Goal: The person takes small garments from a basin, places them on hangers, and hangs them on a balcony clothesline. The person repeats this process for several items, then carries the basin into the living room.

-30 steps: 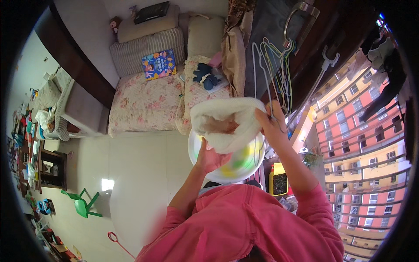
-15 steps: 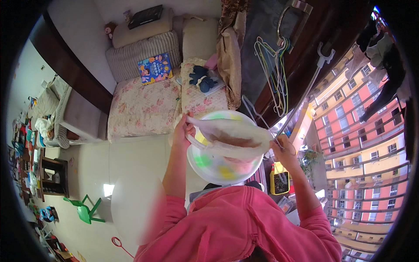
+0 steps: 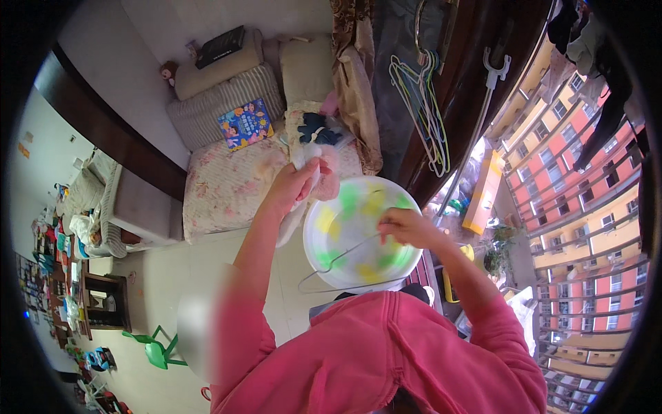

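Note:
My left hand (image 3: pixel 288 189) is closed around a bunched white and pale pink piece of clothing (image 3: pixel 327 181), lifted at the left rim of the basin. The cloth hangs below the fist, and its exact kind is hard to tell. My right hand (image 3: pixel 408 228) grips a bare wire clothes hanger (image 3: pixel 318 270), held tilted over the basin with its far end reaching past the near left rim. Under both hands is a round white basin (image 3: pixel 358 190) with green and yellow patches.
Several hangers (image 3: pixel 422 114) hang from the door handle at the upper right. Beside them leans a forked pole (image 3: pixel 491 79). A flowered sofa (image 3: pixel 224 196) bears a blue book (image 3: pixel 246 125). A green chair (image 3: pixel 157 352) stands at lower left, a barred window at right.
The cloth, stretched between both hands before, is now gathered in my left hand, higher up. My right hand has moved left over the basin, and the wire hanger now shows in it.

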A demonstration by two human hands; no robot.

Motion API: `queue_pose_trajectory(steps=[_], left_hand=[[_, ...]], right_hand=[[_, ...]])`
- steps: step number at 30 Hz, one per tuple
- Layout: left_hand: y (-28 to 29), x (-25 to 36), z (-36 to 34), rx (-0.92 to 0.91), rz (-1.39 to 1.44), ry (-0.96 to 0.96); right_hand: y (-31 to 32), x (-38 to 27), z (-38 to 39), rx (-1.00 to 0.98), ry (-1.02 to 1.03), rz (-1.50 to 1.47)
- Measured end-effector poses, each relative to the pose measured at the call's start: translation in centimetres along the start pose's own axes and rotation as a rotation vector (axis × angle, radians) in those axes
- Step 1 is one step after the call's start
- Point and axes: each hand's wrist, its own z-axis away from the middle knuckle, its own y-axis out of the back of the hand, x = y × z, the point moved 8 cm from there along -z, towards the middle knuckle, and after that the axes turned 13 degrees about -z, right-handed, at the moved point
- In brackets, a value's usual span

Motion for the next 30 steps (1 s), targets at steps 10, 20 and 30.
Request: queue_pose_trajectory(steps=[10, 20, 30], left_hand=[[-4.5, 3.3, 3.0, -0.051, -0.321, -0.185], [-11.3, -4.3, 4.2, -0.059, -0.245, -0.067], [-13.2, -4.0, 5.6, -0.397, -0.941, -0.009]], right_hand=[[-4.3, 0.6, -9.1, -0.048, -0.034, -0.273], [0.1, 1.7, -3.3, 0.359, 0.038, -0.038], [-0.4, 7.2, -0.9, 0.322, -0.006, -0.545]])
